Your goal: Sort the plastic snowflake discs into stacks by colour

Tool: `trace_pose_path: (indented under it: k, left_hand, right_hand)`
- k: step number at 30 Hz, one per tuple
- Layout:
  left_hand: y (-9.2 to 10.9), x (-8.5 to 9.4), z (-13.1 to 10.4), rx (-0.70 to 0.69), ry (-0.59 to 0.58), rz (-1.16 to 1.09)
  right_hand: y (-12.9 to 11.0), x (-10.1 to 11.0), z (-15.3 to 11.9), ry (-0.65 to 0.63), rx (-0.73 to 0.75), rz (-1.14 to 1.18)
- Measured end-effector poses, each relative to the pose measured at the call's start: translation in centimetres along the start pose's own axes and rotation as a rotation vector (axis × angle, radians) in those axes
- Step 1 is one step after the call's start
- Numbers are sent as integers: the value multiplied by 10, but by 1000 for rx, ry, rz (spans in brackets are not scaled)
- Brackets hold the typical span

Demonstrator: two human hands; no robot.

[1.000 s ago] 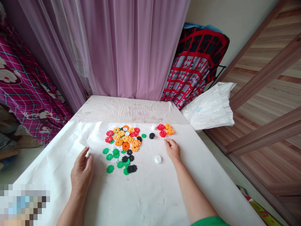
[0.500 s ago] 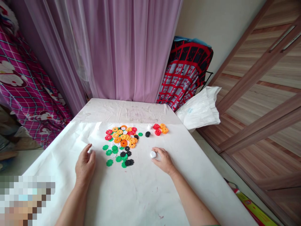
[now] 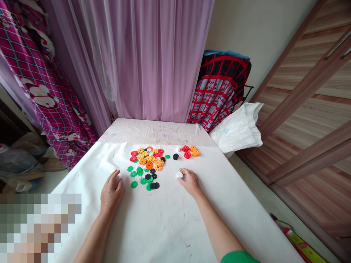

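Observation:
My right hand pinches a white notched plastic disc piece between thumb and fingers; whether it is one disc or a stack I cannot tell. My left hand rests on the table with fingers apart, holding nothing. Between the hands and beyond them lies a loose pile of flower-shaped discs: orange and yellow ones at the far side, green ones and black ones nearer. Farther right sit small separate clusters: red, orange, black and white.
A white sheet covers the table. A lone green disc lies right of the pile. By the right edge hangs a white bag. Purple curtains stand behind, a wooden wardrobe to the right. The lower left corner is pixelated.
The view has shifted, so the table things sit slightly farther right. My right hand still holds the white piece, now nearer the clusters. My left hand stays empty.

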State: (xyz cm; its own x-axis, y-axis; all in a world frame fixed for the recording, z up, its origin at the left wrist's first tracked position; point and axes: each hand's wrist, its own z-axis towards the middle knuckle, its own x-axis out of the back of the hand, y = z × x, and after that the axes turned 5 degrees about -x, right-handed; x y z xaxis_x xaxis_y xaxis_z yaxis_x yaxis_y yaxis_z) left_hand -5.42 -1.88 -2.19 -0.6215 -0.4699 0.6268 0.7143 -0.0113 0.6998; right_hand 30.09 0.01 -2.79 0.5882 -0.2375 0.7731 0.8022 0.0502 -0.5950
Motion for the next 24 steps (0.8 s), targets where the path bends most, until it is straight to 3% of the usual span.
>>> trace_pose_path:
  k: [8,17,24]
  left_hand:
    - [-3,0,-20,-124,-51,159]
    - [7,0,-22,-210,-76,319]
    - [8,-2,-17,-280,-164,363]
  right_hand:
    - [-26,-14,23,-9,-28,-69]
    - [-20,-21,23,19,15,-70]
    - [-17,-19,15,223,89,-20]
